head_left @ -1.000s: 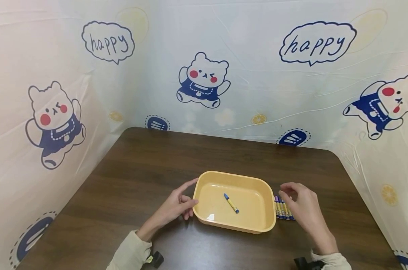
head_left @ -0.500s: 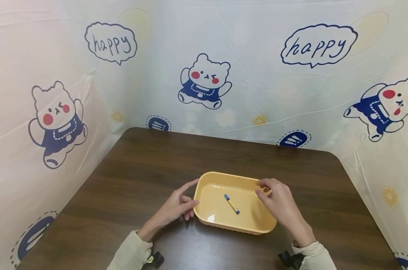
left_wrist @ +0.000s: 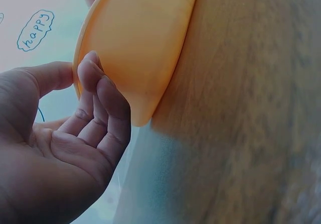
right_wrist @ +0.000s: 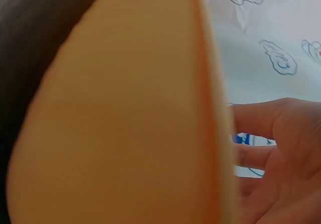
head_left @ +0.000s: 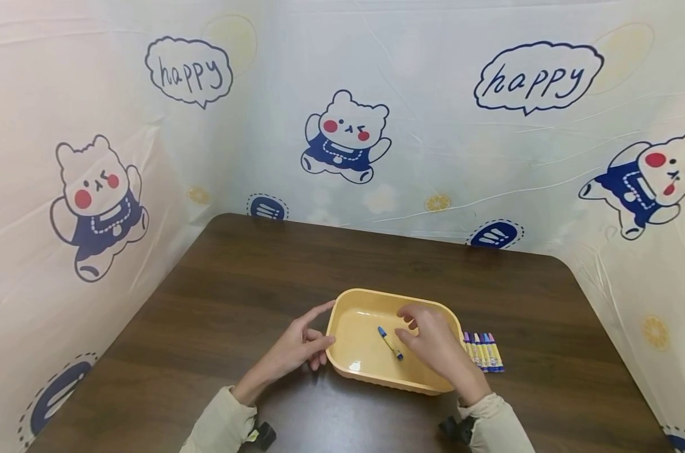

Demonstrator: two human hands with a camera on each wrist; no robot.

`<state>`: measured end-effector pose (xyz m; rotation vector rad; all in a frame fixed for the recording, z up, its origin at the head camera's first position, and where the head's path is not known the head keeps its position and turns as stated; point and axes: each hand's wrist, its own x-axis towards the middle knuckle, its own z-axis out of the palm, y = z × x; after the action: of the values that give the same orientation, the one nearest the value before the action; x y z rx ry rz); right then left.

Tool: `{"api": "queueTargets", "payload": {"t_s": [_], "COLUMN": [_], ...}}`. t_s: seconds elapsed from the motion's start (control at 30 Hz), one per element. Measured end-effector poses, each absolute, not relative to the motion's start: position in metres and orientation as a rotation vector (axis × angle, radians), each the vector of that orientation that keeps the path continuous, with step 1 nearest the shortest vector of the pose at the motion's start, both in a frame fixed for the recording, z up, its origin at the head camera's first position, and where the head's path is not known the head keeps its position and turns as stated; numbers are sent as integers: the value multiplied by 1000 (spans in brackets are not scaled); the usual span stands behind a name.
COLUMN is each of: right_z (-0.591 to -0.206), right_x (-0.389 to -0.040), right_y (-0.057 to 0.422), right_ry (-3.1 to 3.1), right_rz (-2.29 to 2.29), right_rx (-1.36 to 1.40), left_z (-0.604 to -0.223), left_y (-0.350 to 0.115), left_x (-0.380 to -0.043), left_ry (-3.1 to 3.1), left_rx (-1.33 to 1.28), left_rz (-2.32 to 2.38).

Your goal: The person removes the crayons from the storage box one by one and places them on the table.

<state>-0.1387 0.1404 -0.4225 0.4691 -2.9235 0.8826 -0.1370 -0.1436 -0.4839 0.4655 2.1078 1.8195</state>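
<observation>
A yellow plastic basin sits on the table, its left end held by my left hand. In the left wrist view, the thumb of my left hand meets the rim and the other fingers bend along the outer wall. One blue-and-yellow crayon lies on the basin's floor. My right hand is over the basin's right half, fingers loosely bent, just right of that crayon, with nothing seen in its grasp. In the right wrist view, the basin's wall hides the fingertips of my right hand.
Several crayons with purple, blue and pink tips lie in a row against the basin's right side. They rest on a dark wooden table. Behind it hangs a printed curtain with cartoon bears.
My right hand has moved left from above the crayon row, across the right rim and over the basin. My left hand stays at the left end.
</observation>
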Motion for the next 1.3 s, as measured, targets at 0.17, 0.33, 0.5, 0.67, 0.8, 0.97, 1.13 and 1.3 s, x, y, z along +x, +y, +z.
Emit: {"api": "queueTargets", "payload": {"t_s": [0.17,0.33,0.5,0.67,0.8,0.97,1.13,1.3], "right_z": [-438,-454,-464,-469,-471,-471,-467,-457], "right_x": [-140,-144,-147,-147,-147,-146,-144,-142], "right_y": [134,126,122,122,121,120,121,125], "right_ry": [-2970,-3005,-3002,-2979,-2975,-2971,-2977,-2978], "right_rz": [869,777,723,719,724,738,781,827], "right_rx": [462,449,436,466,481,501,501,448], "left_z": [-485,-483,-481,-481,-481,-481,-480,-480], "left_y": [-141,-141,-142,-143,-143,-144,-145,-144], "left_x": [-137,-136,-137,-137,-137,-136,-135,-135], "left_ry": [2085,2082,2103,2111,2115,2131,2135,2137], "left_rx": [471,469,481,477,468,461,451,453], "left_rz": [1835,1848,1833,1820,1813,1801,1793,1786]}}
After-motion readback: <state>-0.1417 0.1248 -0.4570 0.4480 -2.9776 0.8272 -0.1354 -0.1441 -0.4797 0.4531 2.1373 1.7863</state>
